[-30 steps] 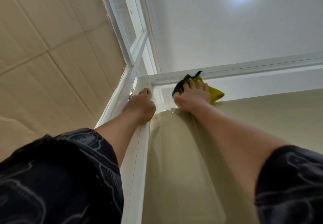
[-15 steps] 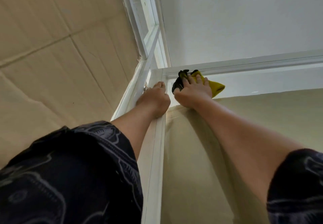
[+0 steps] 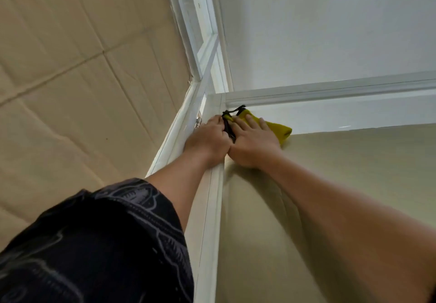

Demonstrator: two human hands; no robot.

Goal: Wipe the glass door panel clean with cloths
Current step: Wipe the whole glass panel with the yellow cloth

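While my right hand (image 3: 252, 142) lies flat with straight fingers, it presses a soft yellow cloth (image 3: 278, 129) with a black corded edge against the smooth glass door panel (image 3: 330, 116), up in the top corner beside the white frame (image 3: 212, 208). My left hand (image 3: 207, 139) rests open on that frame's ridged upright, touching my right hand and gripping nothing. Creased beige fabric (image 3: 342, 184) covers the panel lower down.

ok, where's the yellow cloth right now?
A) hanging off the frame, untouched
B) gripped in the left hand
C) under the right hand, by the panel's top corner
C: the right hand lies flat on the yellow cloth, pressing it to the panel just under the top corner, while the left hand rests on the white frame.
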